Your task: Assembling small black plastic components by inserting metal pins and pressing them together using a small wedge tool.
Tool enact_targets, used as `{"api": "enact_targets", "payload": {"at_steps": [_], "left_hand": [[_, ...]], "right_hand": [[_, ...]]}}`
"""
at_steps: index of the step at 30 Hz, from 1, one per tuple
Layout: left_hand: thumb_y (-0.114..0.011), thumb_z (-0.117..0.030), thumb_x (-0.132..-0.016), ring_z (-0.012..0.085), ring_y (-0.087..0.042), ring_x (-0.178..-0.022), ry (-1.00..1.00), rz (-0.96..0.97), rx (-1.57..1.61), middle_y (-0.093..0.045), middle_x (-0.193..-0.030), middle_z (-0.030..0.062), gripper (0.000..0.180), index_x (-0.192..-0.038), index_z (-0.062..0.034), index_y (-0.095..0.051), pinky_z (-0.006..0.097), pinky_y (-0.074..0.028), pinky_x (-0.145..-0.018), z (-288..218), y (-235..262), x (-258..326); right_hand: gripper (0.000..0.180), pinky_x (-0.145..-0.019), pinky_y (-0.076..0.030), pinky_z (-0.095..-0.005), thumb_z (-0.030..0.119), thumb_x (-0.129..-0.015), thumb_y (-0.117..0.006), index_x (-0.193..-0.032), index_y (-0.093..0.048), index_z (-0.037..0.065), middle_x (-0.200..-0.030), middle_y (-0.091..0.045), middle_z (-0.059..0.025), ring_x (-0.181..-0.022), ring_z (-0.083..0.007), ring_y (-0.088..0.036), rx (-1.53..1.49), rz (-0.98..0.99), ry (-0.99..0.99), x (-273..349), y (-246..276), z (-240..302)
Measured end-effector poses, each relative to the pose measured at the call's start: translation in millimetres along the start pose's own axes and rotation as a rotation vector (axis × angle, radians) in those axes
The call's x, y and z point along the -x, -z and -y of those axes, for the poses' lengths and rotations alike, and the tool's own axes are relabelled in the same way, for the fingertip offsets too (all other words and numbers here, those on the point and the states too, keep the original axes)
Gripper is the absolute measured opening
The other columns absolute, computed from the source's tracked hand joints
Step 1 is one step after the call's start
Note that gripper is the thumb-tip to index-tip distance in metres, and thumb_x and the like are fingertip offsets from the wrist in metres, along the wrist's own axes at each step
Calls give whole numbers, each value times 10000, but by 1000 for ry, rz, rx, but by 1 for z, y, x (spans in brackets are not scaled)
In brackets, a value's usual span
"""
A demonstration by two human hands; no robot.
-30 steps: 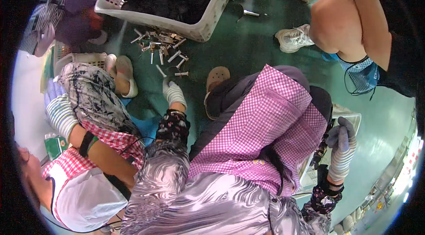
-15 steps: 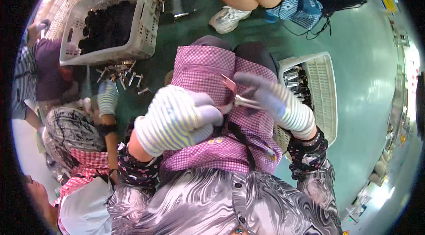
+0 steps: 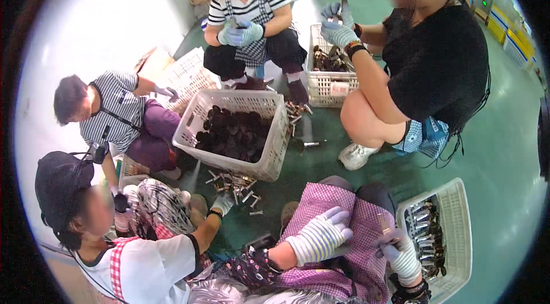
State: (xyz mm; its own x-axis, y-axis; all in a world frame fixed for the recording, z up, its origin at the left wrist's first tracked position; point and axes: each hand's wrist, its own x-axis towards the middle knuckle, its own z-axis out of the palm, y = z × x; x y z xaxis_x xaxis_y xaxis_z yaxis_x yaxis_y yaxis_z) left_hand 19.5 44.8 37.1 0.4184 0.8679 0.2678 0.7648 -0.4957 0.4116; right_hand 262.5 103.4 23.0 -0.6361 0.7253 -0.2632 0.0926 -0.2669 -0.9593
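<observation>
My left hand [image 3: 318, 237], in a striped grey work glove, lies on the pink checked apron [image 3: 349, 206] over my lap, fingers together and pointing up to the right. What it grips, if anything, is hidden under the palm. My right hand [image 3: 399, 253], also gloved, is curled beside the apron's right edge. A small metal part [image 3: 382, 223] sticks up from its fingers. Just right of it stands a white slotted basket [image 3: 458, 212] with several shiny metal parts in it.
A big white basket [image 3: 278, 138] of dark parts stands ahead on the green floor, with loose metal pieces [image 3: 235, 181] in front of it. Several gloved people squat around it. A co-worker's hand [image 3: 220, 204] reaches toward the loose pieces. Another white basket [image 3: 332, 83] stands farther back.
The view has swung up from my lap to the group. My hands, held together in front of me half a second ago, have dropped apart onto the apron.
</observation>
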Motion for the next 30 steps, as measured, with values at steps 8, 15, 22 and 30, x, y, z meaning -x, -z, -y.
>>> {"api": "enact_targets", "payload": {"at_steps": [8,15,22,30], "left_hand": [[-441,-196,-767,322,-487,-1097,-28,389,-346,-598,-864,131,184,-799,-67,-568,489,-166,-1085,-9,-64,26],[-434,-167,-769,241,-539,-887,-45,417,-220,-538,-727,36,143,-773,-97,-559,474,-216,-1070,-11,-60,28],[-626,-256,-727,318,-533,-987,192,62,181,-576,-944,124,304,-958,-71,-557,416,-435,-854,-11,-25,26],[-523,-252,-864,302,-583,-576,398,-9,488,-585,-691,134,260,-1103,-148,-535,374,-462,-506,-13,-6,17]], "right_hand": [[126,-471,-455,-232,-1,-843,-501,-945,-494,72,-728,-613,-108,-532,-127,-555,-192,-114,35,-7,-18,9],[115,-514,-483,-243,28,-822,-551,-922,-506,62,-818,-632,-126,-567,-126,-573,-169,-83,129,-16,-21,-3],[131,-554,-479,-236,17,-791,-537,-918,-512,41,-852,-618,-88,-612,-87,-543,-170,-98,116,-20,-42,22],[197,-578,-457,-217,55,-732,-627,-913,-551,30,-762,-581,-32,-630,-79,-524,-7,-130,31,-27,-49,17]]}}
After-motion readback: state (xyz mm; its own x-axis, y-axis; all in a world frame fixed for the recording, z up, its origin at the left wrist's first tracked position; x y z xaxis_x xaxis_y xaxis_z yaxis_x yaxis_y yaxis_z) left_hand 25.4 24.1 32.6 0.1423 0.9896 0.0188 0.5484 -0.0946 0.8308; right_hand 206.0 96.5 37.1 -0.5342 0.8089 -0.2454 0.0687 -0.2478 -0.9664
